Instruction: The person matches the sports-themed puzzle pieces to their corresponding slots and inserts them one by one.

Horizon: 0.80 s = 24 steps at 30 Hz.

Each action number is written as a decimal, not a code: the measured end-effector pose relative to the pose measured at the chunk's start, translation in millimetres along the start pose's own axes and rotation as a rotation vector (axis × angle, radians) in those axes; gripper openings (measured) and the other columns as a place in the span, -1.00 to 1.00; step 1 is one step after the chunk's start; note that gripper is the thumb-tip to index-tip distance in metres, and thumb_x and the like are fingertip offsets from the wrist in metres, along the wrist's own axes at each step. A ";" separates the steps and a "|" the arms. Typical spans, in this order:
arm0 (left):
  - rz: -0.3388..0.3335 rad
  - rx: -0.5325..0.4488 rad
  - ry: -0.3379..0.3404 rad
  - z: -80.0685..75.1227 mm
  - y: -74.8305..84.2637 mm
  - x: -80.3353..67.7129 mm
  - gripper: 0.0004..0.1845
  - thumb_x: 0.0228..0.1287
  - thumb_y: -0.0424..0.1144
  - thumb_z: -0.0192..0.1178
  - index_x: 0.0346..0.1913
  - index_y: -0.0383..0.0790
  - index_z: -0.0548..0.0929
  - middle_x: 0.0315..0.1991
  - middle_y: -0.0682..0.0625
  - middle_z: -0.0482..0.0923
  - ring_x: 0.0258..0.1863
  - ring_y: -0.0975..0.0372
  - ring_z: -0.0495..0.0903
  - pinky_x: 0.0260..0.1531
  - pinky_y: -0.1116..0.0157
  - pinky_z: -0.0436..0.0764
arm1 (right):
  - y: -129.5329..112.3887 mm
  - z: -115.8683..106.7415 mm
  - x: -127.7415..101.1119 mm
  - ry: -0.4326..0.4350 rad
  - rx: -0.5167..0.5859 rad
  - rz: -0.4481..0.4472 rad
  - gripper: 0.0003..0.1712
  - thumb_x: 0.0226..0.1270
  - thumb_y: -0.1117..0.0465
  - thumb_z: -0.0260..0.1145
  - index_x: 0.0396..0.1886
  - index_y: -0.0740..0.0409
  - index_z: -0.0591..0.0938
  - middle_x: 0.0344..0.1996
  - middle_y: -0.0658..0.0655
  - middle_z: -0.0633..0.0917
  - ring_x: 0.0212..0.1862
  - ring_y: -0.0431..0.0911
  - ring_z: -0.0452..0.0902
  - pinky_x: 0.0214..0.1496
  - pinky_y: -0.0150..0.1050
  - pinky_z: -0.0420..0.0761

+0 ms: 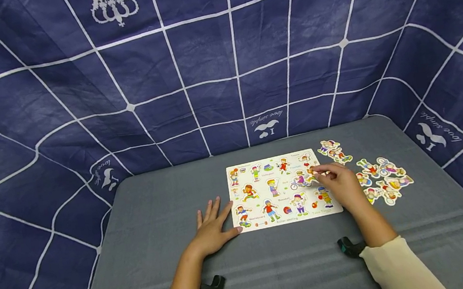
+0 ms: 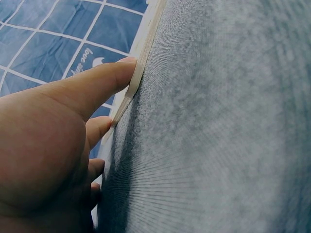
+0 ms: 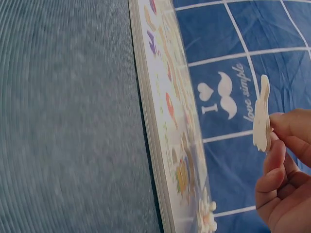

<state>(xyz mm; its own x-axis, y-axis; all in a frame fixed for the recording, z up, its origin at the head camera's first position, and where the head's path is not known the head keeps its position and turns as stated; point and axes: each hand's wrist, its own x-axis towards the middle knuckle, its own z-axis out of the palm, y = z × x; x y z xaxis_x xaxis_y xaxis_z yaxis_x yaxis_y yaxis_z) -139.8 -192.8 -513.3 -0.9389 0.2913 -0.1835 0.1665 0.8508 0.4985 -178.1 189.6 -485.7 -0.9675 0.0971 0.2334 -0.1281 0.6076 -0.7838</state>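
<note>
The right hand (image 1: 340,185) pinches a thin wooden puzzle piece (image 3: 261,121) between thumb and fingers; the right wrist view shows its bare back, and in the head view it is over the right side of the puzzle board (image 1: 260,185). The left hand (image 1: 210,233) is spread, its thumb and index finger touching the board's edge at the lower left corner. The board lies flat on the gray desk (image 1: 156,210), just right of the frame's lower center, with sports figures across it. A cyclist piece (image 1: 390,168) lies loose at right, while a similar cyclist figure (image 1: 300,181) shows on the board, so the figures there may be printed beds; I cannot tell which, if any, are seated pieces. What seems left is the held piece, the small upper cluster (image 1: 333,150) beside the board's upper right corner and the larger lower cluster (image 1: 389,193) at right, so the filling looks far from finished
</note>
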 end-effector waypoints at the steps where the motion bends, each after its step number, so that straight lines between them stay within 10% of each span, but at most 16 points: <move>1: -0.001 0.003 -0.003 -0.2 0.3 0.0 -0.10 0.30 0.32 0.21 0.61 0.17 0.14 0.67 -0.13 -0.20 0.67 -0.08 -0.31 0.52 -0.31 -0.37 | -0.7 1.5 0.0 -0.005 0.003 -0.004 -0.79 0.36 0.21 0.41 -0.05 0.09 0.80 -0.29 0.12 0.68 -0.41 -0.32 0.40 -0.42 -0.43 0.40; 24: -0.003 0.000 0.010 0.8 0.1 -0.2 -0.12 0.31 0.32 0.20 0.61 0.17 0.15 0.67 -0.12 -0.19 0.67 -0.06 -0.32 0.52 -0.29 -0.40 | -25.2 29.7 2.6 -0.094 0.094 -0.098 -0.80 0.28 0.32 0.43 -0.10 0.14 0.80 -0.35 0.12 0.65 -0.41 -0.30 0.38 -0.39 -0.43 0.38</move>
<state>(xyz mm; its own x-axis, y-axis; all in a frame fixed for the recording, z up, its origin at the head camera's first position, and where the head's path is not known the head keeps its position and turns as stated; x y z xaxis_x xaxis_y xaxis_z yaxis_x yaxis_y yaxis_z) -139.4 -192.4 -514.0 -0.9424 0.2839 -0.1768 0.1632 0.8517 0.4980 -183.9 151.2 -482.5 -0.9650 -0.0360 0.2598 -0.2383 0.5339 -0.8113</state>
